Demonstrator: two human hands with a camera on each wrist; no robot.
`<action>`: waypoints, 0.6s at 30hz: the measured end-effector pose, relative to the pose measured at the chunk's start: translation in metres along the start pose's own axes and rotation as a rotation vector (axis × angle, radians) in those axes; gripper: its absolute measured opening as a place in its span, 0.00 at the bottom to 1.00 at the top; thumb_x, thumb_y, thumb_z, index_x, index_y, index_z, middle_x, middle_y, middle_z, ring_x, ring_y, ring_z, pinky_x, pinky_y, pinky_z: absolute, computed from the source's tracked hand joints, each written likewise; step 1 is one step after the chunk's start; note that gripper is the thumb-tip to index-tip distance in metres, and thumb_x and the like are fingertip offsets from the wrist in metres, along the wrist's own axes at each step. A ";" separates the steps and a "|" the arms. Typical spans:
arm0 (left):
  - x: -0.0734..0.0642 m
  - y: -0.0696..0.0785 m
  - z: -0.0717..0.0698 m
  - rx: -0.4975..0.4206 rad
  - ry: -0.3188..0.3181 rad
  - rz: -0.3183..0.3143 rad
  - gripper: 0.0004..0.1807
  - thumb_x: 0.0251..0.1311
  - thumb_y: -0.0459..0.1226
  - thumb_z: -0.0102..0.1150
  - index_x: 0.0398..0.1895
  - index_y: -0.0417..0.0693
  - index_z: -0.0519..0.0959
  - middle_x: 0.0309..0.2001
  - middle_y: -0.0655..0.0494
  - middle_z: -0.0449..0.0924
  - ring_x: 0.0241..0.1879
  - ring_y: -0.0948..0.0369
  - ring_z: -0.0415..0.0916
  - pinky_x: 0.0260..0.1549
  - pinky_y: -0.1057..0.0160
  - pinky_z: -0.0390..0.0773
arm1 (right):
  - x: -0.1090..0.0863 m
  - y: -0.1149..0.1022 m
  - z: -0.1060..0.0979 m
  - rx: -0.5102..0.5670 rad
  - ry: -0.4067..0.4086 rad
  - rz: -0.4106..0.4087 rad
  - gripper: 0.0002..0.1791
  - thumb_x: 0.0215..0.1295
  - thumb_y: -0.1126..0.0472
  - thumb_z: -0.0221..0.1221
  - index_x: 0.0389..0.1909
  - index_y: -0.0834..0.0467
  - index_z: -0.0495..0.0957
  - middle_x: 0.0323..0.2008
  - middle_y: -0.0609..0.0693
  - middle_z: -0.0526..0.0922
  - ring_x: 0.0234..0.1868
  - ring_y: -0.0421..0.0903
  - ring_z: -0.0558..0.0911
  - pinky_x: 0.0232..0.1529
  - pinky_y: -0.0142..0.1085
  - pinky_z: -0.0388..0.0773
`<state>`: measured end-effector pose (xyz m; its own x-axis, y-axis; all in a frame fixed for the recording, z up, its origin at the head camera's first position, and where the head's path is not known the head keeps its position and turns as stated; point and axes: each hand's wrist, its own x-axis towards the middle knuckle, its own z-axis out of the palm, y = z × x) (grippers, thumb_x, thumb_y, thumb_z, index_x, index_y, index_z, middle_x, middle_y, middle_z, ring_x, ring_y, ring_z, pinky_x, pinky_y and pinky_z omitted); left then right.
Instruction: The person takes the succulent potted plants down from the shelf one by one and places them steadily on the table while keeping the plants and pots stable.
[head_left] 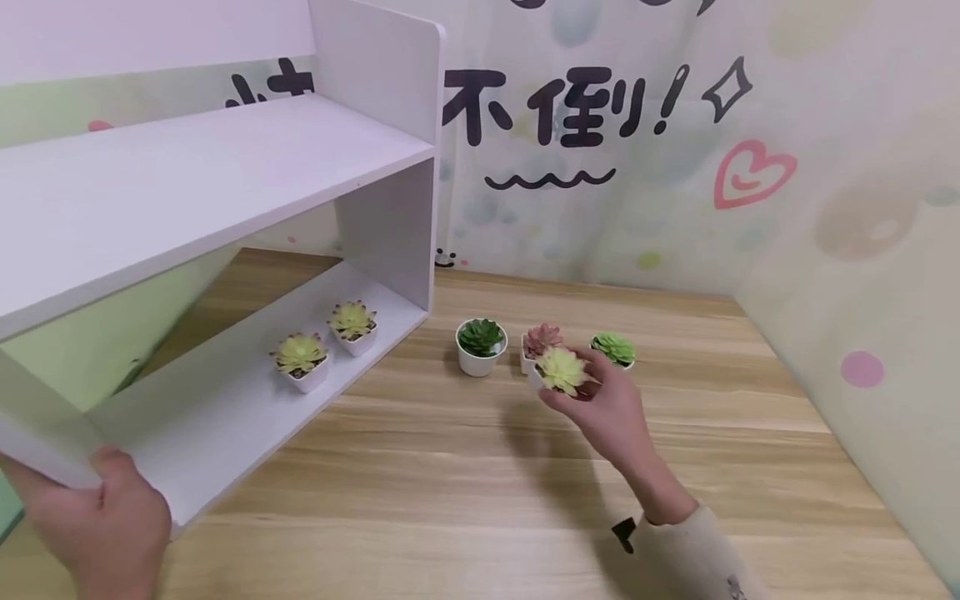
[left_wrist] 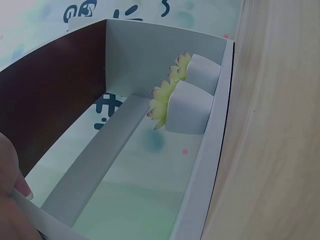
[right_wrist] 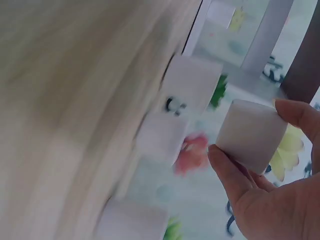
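Observation:
My right hand (head_left: 609,410) pinches a pale yellow-green succulent (head_left: 562,371) in a small white pot, held above the table. In the right wrist view its white pot (right_wrist: 251,134) sits between thumb and fingers. Behind it on the table are a dark green succulent (head_left: 481,337), a reddish-pink succulent (head_left: 542,340) and a bright green succulent (head_left: 613,348), each in a white pot. My left hand (head_left: 112,521) grips the near side panel of a white shelf (head_left: 225,433), thumb on the inner face. On its bottom board stand two yellow-green succulents, one nearer (head_left: 300,357), the other farther (head_left: 352,323).
The wood-grain table (head_left: 420,500) runs back to a wall covering (head_left: 645,225) with black characters and a pink heart. The shelf's middle board (head_left: 210,183) spans above the two potted plants on the left, and its far side panel (head_left: 386,225) stands left of the dark green plant.

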<state>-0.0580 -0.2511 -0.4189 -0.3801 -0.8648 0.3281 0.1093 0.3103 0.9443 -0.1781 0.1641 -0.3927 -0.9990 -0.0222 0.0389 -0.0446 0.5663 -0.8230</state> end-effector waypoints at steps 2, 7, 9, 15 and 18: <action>0.000 0.002 0.001 0.020 0.001 -0.055 0.39 0.65 0.32 0.43 0.80 0.62 0.52 0.69 0.57 0.70 0.62 0.63 0.67 0.67 0.69 0.62 | -0.002 0.008 -0.010 -0.052 0.008 0.039 0.41 0.55 0.50 0.74 0.68 0.58 0.70 0.57 0.60 0.81 0.52 0.54 0.85 0.44 0.34 0.83; -0.001 0.005 0.003 0.014 0.006 -0.095 0.38 0.65 0.33 0.42 0.79 0.64 0.53 0.70 0.57 0.69 0.62 0.63 0.67 0.67 0.69 0.61 | -0.005 0.027 -0.032 -0.196 0.004 0.095 0.45 0.53 0.44 0.74 0.65 0.65 0.68 0.59 0.65 0.78 0.52 0.57 0.85 0.46 0.41 0.83; 0.000 0.005 0.005 -0.004 -0.004 -0.050 0.39 0.64 0.32 0.42 0.79 0.63 0.53 0.70 0.56 0.70 0.62 0.63 0.67 0.67 0.69 0.61 | -0.006 0.033 -0.039 -0.228 0.005 0.106 0.45 0.54 0.43 0.73 0.64 0.66 0.68 0.59 0.66 0.77 0.52 0.58 0.85 0.45 0.42 0.84; 0.000 0.005 0.006 0.045 0.000 -0.103 0.38 0.66 0.33 0.42 0.80 0.63 0.52 0.71 0.57 0.69 0.63 0.65 0.66 0.67 0.70 0.60 | -0.006 0.047 -0.049 -0.307 0.029 0.120 0.42 0.55 0.42 0.72 0.58 0.68 0.69 0.53 0.66 0.80 0.49 0.56 0.84 0.39 0.37 0.80; -0.001 0.005 0.002 0.130 0.044 -0.219 0.36 0.67 0.37 0.44 0.79 0.67 0.54 0.70 0.59 0.69 0.64 0.65 0.66 0.67 0.72 0.59 | -0.006 0.052 -0.049 -0.355 0.031 0.133 0.43 0.55 0.40 0.72 0.56 0.68 0.69 0.51 0.66 0.80 0.46 0.54 0.81 0.37 0.35 0.75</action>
<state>-0.0591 -0.2475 -0.4144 -0.3408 -0.9325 0.1198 -0.0910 0.1595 0.9830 -0.1746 0.2338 -0.4084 -0.9951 0.0928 -0.0331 0.0949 0.8129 -0.5747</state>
